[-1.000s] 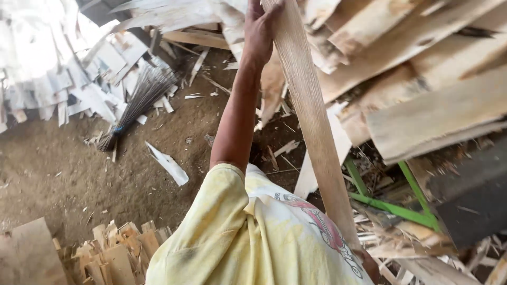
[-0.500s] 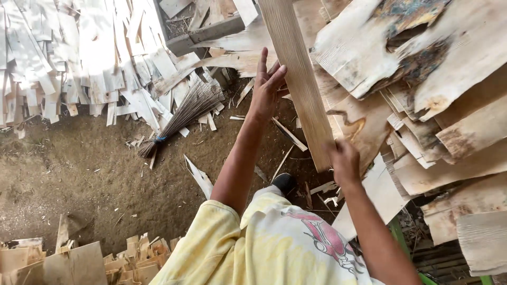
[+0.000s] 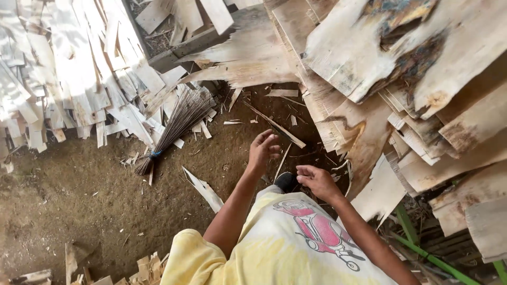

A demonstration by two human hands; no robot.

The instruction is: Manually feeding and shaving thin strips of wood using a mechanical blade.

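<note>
The left hand hangs over the dirt floor with its fingers loosely curled and holds nothing. The right hand is open and empty too, just beside the big stack of thin wood sheets. A stick broom lies on the floor near the left hand.

The long wooden plank that both hands gripped half a second ago is gone from them; the left hand and right hand are now empty, fingers loosely curled, lowered in front of the yellow shirt. The left hand, earlier raised high against the plank, sits above the dirt floor; the right hand has dropped just beside it, near the stacked veneer sheets; the view has tilted downward.
</note>
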